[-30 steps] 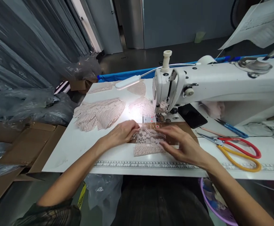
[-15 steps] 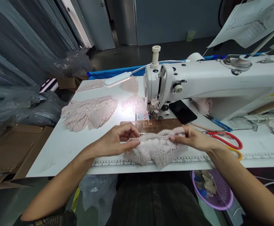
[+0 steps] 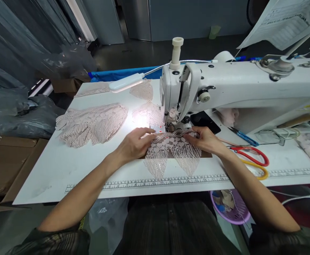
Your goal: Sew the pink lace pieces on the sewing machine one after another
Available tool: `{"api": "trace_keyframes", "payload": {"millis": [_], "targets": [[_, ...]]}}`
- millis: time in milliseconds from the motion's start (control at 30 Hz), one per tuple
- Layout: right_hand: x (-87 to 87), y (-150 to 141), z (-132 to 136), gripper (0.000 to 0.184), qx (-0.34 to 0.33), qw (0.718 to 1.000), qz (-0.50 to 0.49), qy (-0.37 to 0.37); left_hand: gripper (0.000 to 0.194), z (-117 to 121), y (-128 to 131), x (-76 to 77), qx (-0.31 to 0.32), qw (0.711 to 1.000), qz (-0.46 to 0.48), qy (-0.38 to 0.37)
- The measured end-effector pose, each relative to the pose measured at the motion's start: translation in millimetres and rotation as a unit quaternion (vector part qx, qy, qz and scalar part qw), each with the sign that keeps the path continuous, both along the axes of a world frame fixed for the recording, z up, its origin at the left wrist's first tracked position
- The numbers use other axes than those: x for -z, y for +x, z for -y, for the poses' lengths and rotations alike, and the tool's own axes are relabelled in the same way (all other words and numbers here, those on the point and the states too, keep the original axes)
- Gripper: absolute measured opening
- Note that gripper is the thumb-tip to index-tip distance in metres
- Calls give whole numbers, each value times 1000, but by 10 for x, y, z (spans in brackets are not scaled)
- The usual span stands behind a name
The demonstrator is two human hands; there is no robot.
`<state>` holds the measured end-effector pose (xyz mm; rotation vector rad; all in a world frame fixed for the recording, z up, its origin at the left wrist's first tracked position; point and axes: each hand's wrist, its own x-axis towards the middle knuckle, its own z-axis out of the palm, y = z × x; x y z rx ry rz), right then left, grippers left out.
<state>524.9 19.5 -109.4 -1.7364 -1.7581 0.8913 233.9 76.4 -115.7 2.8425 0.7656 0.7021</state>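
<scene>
A pale pink lace piece [image 3: 175, 148] with two pointed scallops lies in front of the sewing machine [image 3: 181, 92], its top edge close to the presser foot [image 3: 170, 126]. My left hand [image 3: 137, 141] pinches the lace at its upper left corner. At the upper right, my right hand [image 3: 204, 139] grips the same edge between thumb and fingers. Beneath the lace shows a brown plate [image 3: 155, 154] set in the table. Whether the edge sits under the foot cannot be made out.
More lace pieces [image 3: 93, 124] lie on the white table [image 3: 51, 170] to the left. Right of the machine's needle are a black phone [image 3: 206, 122], blue snips [image 3: 244, 136] and red-handled scissors [image 3: 253, 154]. A purple basket [image 3: 234, 212] stands below the table edge.
Both hands have carried the lace away from me, up to the presser foot. The lace, bunched before, now hangs spread flat with its two points toward me. The view has shifted slightly.
</scene>
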Motion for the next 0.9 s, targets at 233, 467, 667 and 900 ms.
{"api": "trace_keyframes", "payload": {"millis": [233,467,667,900], "targets": [[-199,-22,119,24,-20,997,-60,-48,35,174,108,1,116,991,-43,-52],[-248,-658,114,54,-42,914,-358,-185,87,222,-29,-153,25,890,111,-442],[-51,-440,-74,34,-49,996,-71,-8,75,239,-43,-132,-174,875,83,-444],[143,-397,-44,36,-214,945,70,236,67,163,-96,-195,-182,859,72,-473]]}}
